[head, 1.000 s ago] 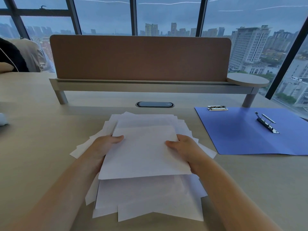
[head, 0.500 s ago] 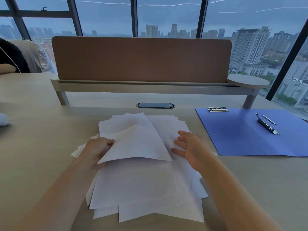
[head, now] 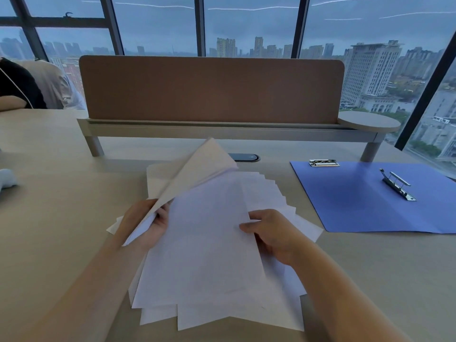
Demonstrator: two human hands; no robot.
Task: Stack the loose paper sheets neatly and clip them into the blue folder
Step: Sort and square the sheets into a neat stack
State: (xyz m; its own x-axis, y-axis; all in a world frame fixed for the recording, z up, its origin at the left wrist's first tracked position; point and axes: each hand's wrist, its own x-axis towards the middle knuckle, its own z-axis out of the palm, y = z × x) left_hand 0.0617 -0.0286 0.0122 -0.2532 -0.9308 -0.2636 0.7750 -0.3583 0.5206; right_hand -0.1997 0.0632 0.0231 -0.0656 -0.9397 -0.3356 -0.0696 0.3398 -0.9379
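A messy pile of white paper sheets [head: 204, 255] lies fanned out on the desk in front of me. My left hand [head: 148, 222] grips the left edge of one sheet [head: 197, 174] and holds it lifted and tilted up above the pile. At the pile's right side my right hand [head: 271, 233] pinches the edge of the top flat sheet with curled fingers. The blue folder [head: 365, 201] lies open to the right, apart from the pile, with a metal lever clip [head: 397, 185] near its middle and a second clip [head: 323, 163] at its far left corner.
A brown divider screen [head: 212, 90] on a grey rail stands across the back of the desk [head: 61, 193], with a cable port [head: 244, 157] just behind the pile. A person's dark sleeve [head: 14, 87] is at far left, and a white object [head: 6, 177] sits at the left edge.
My left hand has raised one sheet higher, swinging it up and back off the pile. My right hand went from open above the pile to pinching a sheet's right edge.
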